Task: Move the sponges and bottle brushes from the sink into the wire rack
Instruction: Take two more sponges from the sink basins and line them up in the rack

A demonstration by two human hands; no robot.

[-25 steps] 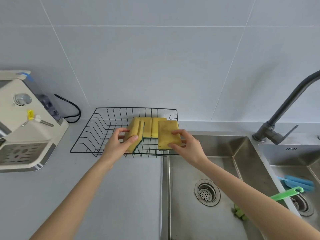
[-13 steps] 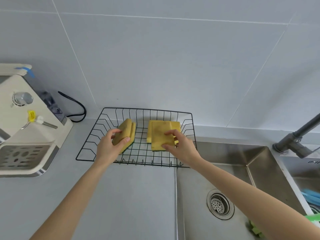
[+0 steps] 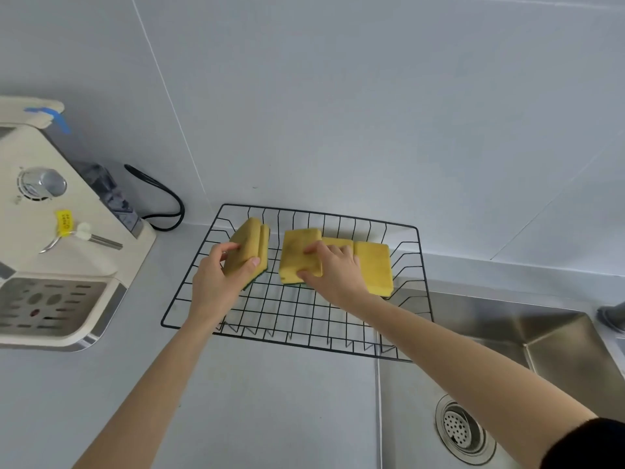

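Two hands are at work inside the black wire rack (image 3: 411,265), and the sponges have spread apart since half a second ago: the left pair now stands well clear of the right-hand group, with open grid between them.

The left hand (image 3: 216,282) grips a tilted pair of yellow sponges (image 3: 248,248), thumb on the near face and fingers curled over the top edge, the green scouring side just showing underneath. The right hand (image 3: 333,275) pinches a single yellow sponge (image 3: 297,255) by its right edge, thumb at the lower corner and fingers bent over the top; that sponge lies nearly flat on the rack floor. Just right of it, two more flat sponges (image 3: 372,265) rest against the rack's far right side.

Judging from this, the sponges are all in the rack and are only being arranged. Both forearms reach forward from below, the right one crossing the steel sink (image 3: 507,333). No bottle brush is in view now, so that part of the job looks undone.
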